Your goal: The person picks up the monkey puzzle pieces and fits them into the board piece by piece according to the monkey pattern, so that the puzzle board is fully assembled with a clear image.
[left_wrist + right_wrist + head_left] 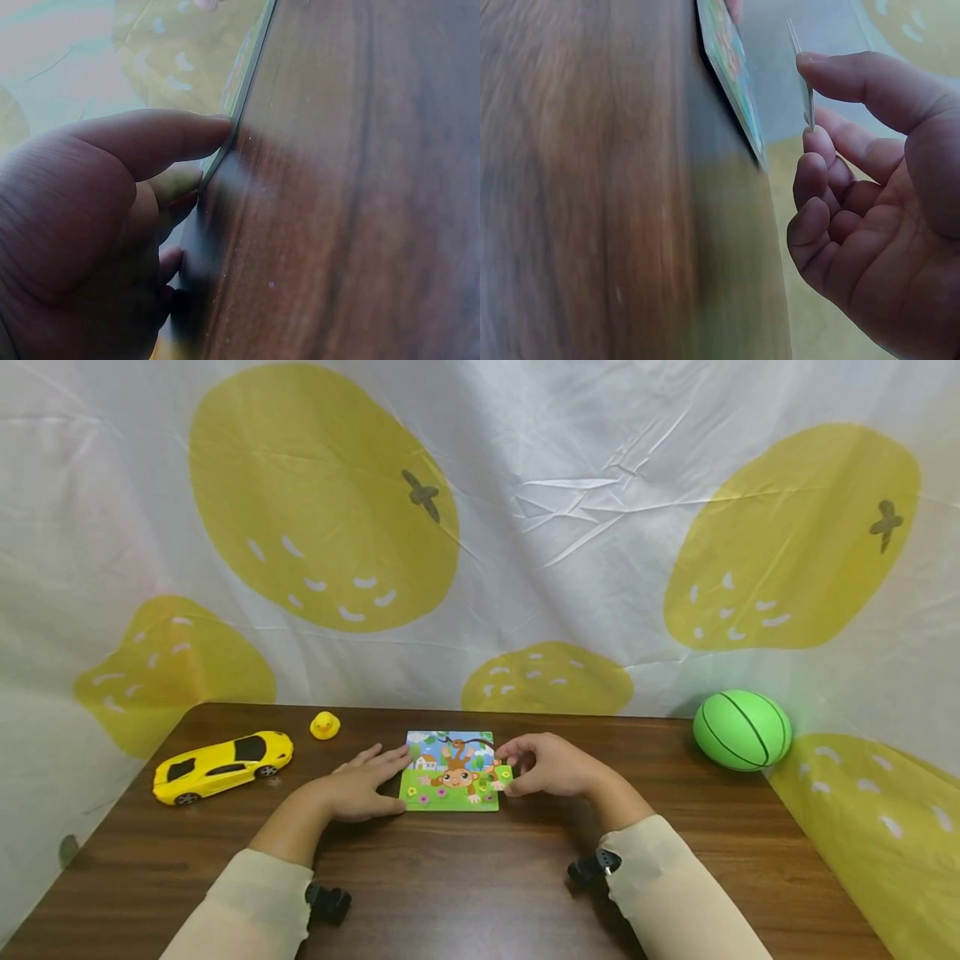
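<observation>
A flat jigsaw puzzle (442,783) with a cartoon monkey, a house and flowers lies on the table in front of me. My left hand (362,787) rests along its left side, fingers extended, with the thumb touching the board's edge (244,94) in the left wrist view. Between thumb and fingertips my right hand (557,766) pinches a small puzzle piece (504,776) printed in green with a flower. This piece overlaps the puzzle's right side in the head view. In the right wrist view the thin piece (808,97) is seen edge-on, raised apart from the board (735,75).
On the brown wooden table (450,877), a yellow toy car (217,770) and a small yellow rubber duck (325,726) stand to the left. A green ball (741,731) sits at the far right corner. Behind hangs a white curtain (570,560) with yellow fruit prints.
</observation>
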A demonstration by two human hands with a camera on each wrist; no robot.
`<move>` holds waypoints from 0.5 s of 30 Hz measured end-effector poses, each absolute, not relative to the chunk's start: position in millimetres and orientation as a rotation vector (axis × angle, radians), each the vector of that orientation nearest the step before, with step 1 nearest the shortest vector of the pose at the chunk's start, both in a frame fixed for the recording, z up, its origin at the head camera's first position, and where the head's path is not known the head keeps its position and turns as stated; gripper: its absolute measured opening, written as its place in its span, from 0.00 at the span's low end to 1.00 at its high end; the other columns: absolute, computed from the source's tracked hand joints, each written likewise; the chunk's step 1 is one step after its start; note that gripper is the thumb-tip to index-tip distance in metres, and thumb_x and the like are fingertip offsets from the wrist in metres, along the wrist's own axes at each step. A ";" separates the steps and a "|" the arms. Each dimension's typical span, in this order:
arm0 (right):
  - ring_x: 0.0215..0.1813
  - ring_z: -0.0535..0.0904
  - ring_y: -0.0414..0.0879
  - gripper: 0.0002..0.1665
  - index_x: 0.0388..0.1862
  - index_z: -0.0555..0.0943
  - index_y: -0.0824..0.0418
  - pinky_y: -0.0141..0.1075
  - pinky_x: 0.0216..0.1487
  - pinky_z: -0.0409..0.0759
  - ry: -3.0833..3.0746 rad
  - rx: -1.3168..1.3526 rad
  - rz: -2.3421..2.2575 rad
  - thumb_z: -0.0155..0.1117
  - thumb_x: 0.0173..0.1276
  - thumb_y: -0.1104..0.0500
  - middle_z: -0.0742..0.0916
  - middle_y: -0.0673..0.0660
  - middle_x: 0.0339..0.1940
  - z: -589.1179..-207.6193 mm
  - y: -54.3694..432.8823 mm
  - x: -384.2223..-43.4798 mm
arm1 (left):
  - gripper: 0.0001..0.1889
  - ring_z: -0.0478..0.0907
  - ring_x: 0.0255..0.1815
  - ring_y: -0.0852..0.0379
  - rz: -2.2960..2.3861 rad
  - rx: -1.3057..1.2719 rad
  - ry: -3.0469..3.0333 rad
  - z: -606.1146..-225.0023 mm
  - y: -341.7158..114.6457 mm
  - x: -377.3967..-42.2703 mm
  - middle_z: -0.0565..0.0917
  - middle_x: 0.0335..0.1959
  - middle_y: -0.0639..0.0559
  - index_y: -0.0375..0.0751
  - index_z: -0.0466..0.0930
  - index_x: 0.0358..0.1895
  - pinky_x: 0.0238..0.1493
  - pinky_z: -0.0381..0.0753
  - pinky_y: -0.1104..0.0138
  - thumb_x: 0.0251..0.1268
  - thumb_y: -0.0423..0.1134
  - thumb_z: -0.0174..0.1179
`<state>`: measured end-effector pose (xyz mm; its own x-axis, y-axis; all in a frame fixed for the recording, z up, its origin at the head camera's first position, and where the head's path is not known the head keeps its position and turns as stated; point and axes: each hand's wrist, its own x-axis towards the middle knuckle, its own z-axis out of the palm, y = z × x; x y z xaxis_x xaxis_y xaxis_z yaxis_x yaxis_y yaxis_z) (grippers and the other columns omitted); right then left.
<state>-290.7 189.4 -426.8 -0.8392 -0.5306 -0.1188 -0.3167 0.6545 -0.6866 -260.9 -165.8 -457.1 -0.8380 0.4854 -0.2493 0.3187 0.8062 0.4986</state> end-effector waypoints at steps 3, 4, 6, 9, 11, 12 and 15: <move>0.44 0.79 0.43 0.31 0.62 0.87 0.53 0.35 0.45 0.80 2.549 -0.706 -0.968 0.84 0.57 0.55 0.86 0.52 0.47 -428.5 181.1 -292.7 | 0.47 0.38 0.91 0.32 0.639 0.616 2.625 -457.0 -166.9 -260.7 0.51 0.91 0.51 0.52 0.55 0.88 0.81 0.43 0.24 0.71 0.61 0.63; 0.43 0.79 0.42 0.31 0.62 0.87 0.53 0.35 0.45 0.80 2.541 -0.712 -0.965 0.84 0.57 0.55 0.86 0.52 0.47 -429.3 178.5 -293.3 | 0.47 0.39 0.92 0.33 0.640 0.615 2.625 -457.2 -167.1 -260.8 0.51 0.91 0.51 0.52 0.55 0.88 0.81 0.43 0.24 0.71 0.61 0.63; 0.41 0.78 0.42 0.31 0.61 0.87 0.54 0.35 0.44 0.79 2.523 -0.721 -0.964 0.84 0.57 0.55 0.85 0.54 0.46 -430.8 174.0 -294.0 | 0.47 0.38 0.92 0.33 0.642 0.609 2.627 -457.7 -167.4 -260.8 0.51 0.91 0.52 0.52 0.55 0.88 0.82 0.43 0.24 0.71 0.61 0.63; 0.39 0.77 0.42 0.32 0.61 0.87 0.57 0.35 0.43 0.79 2.508 -0.732 -0.960 0.84 0.57 0.55 0.84 0.56 0.45 -434.1 169.1 -295.3 | 0.46 0.38 0.92 0.35 0.640 0.599 2.634 -462.4 -167.2 -263.9 0.50 0.91 0.54 0.53 0.55 0.88 0.82 0.43 0.25 0.71 0.59 0.63; 0.39 0.76 0.42 0.32 0.61 0.86 0.58 0.35 0.43 0.78 2.503 -0.727 -0.960 0.85 0.57 0.55 0.84 0.56 0.45 -436.0 166.9 -296.2 | 0.46 0.38 0.92 0.36 0.644 0.592 2.635 -464.7 -167.2 -265.5 0.50 0.91 0.56 0.54 0.55 0.88 0.83 0.43 0.25 0.70 0.59 0.64; 0.39 0.76 0.42 0.32 0.61 0.86 0.59 0.35 0.44 0.78 2.508 -0.725 -0.956 0.85 0.56 0.55 0.84 0.55 0.45 -436.7 165.7 -296.4 | 0.47 0.38 0.92 0.36 0.647 0.596 2.635 -466.2 -167.6 -266.4 0.50 0.91 0.56 0.55 0.55 0.88 0.82 0.43 0.25 0.70 0.60 0.64; 0.42 0.78 0.42 0.33 0.60 0.87 0.59 0.35 0.46 0.78 2.532 -0.716 -0.937 0.86 0.55 0.55 0.85 0.54 0.44 -438.4 162.6 -297.0 | 0.47 0.37 0.92 0.36 0.652 0.605 2.636 -467.7 -169.1 -266.7 0.50 0.91 0.56 0.56 0.55 0.88 0.82 0.42 0.24 0.69 0.62 0.64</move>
<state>-297.0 162.6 -438.4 -0.8124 -0.5653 -0.1427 -0.3360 0.6540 -0.6777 -266.7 -169.1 -467.7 -0.8446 0.4815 -0.2341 0.3168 0.8019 0.5065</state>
